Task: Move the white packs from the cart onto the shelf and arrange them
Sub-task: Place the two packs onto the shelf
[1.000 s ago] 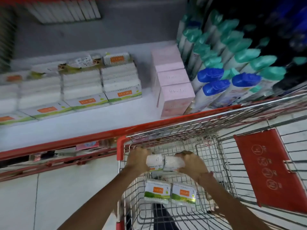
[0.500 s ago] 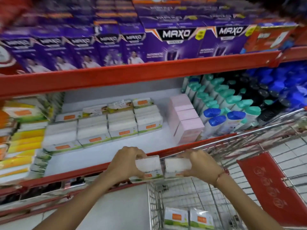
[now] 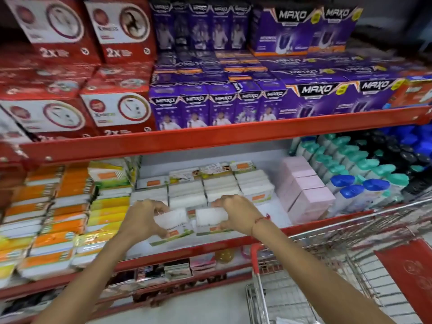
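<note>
While hands [image 3: 191, 218] clasp them, white packs [image 3: 194, 219] show orange-green labels.

Bare forearms; a thin red thread bracelet [image 3: 260, 220] on the right wrist.

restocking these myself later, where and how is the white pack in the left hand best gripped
Probably by its short ends, coming from the outer left side, as the left hand does now. The white pack is a soft, flattish block, so thumb below and fingers above pinch it without covering the face that meets the other pack.

Held packs [image 3: 194, 219] before shelf stacks [image 3: 205, 185]
</note>
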